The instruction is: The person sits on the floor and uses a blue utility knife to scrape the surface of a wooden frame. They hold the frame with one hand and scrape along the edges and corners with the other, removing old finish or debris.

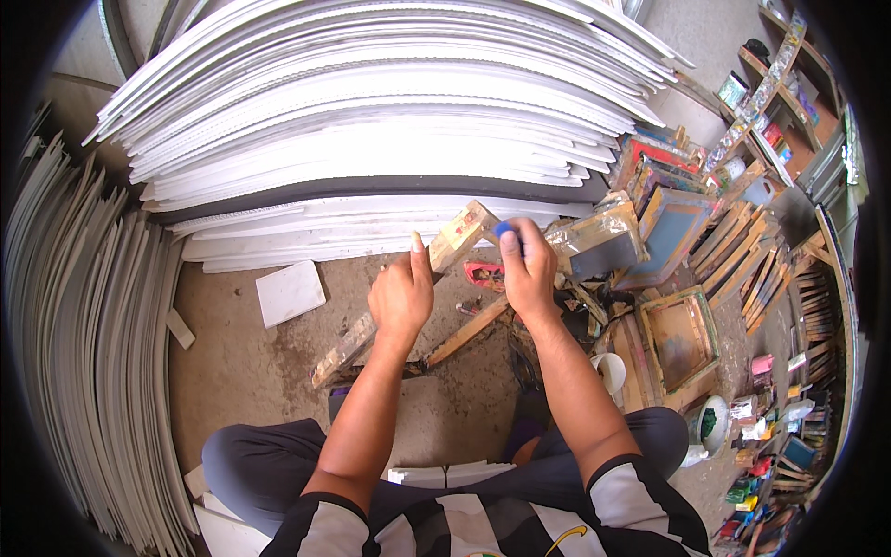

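Observation:
A worn, stained wooden frame [459, 234] stands tilted on edge in front of me, with one corner up. My left hand [402, 295] is closed around its upper bar, thumb stretched up along the wood. At the raised corner, my right hand [531, 269] pinches a small blue thing [502, 228] between thumb and fingers. What this blue piece is, I cannot make out. A second wooden bar [469, 331] slants below, seemingly part of the same frame. My hands hide parts of the frame.
Tall stacks of white sheets [371, 139] line the far side, with grey sheets [88, 353] at left. A white tile-like piece [290, 293] lies on the floor. To the right are paint-stained frames [713, 336], a white cup [609, 371], a bowl [711, 444] and several paint containers.

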